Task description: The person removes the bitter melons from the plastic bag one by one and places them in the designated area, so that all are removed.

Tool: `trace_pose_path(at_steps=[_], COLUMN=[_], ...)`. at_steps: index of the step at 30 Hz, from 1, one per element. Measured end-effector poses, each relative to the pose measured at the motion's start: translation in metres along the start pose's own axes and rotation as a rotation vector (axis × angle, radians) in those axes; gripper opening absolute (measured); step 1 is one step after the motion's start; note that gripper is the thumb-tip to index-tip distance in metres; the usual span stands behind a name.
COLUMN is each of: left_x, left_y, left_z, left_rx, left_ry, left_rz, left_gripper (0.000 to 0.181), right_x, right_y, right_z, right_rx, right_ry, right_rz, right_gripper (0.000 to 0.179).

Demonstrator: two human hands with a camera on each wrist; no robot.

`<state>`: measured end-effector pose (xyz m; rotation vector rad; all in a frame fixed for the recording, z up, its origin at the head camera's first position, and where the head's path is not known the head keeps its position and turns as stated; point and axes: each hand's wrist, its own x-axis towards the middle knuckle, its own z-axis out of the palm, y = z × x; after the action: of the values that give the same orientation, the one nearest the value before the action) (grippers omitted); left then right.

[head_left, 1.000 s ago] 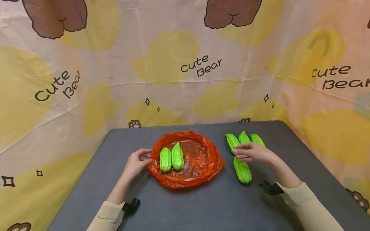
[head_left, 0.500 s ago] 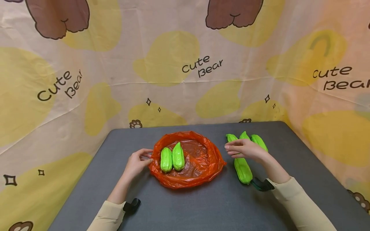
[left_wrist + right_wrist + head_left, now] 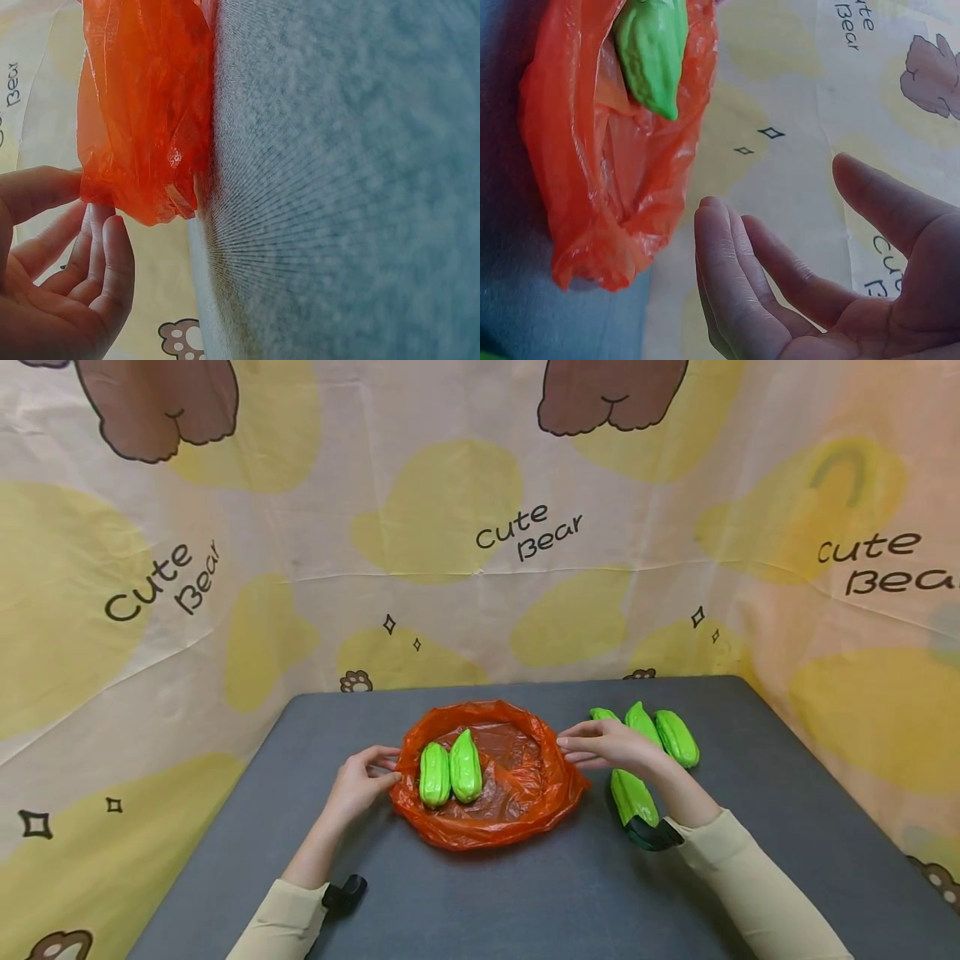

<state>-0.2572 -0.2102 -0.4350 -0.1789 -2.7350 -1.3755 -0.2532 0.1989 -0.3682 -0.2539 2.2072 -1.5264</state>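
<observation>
An orange-red plastic bag (image 3: pixel 480 837) with its rim rolled down stands wide open on the table. Two bright green, ridged bitter melons (image 3: pixel 435 775) lie side by side in its left half; the pointed end of one bitter melon (image 3: pixel 652 60) shows in the right wrist view. My left hand (image 3: pixel 357 785) pinches the bag's left rim between thumb and fingers, as the left wrist view confirms. At the right rim is my right hand (image 3: pixel 618 747), its fingers extended, thumb apart, and nothing in its grasp. Its fingertips overlap the rim in the head view.
Several more bitter melons (image 3: pixel 677 739) lie on the right of the grey table (image 3: pixel 480 902), partly covered by my right hand and forearm. A patterned cloth (image 3: pixel 465 627) hangs behind the table and along both sides.
My right hand has moved left, away from the loose bitter melons to the bag's right rim. My left hand has stayed at the left rim.
</observation>
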Motion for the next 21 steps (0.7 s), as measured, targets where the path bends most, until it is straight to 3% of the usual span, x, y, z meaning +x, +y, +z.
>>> trace_pose_path(at_steps=[21], left_x=[0.000], left_y=[0.001], left_z=[0.001], left_rx=[0.002], left_ry=[-0.001], left_rz=[-0.002], left_gripper=[0.035], right_x=[0.033], right_y=[-0.012], right_z=[0.020], right_rx=[0.011], right_ry=[-0.030], right_rz=[0.004], right_gripper=[0.049])
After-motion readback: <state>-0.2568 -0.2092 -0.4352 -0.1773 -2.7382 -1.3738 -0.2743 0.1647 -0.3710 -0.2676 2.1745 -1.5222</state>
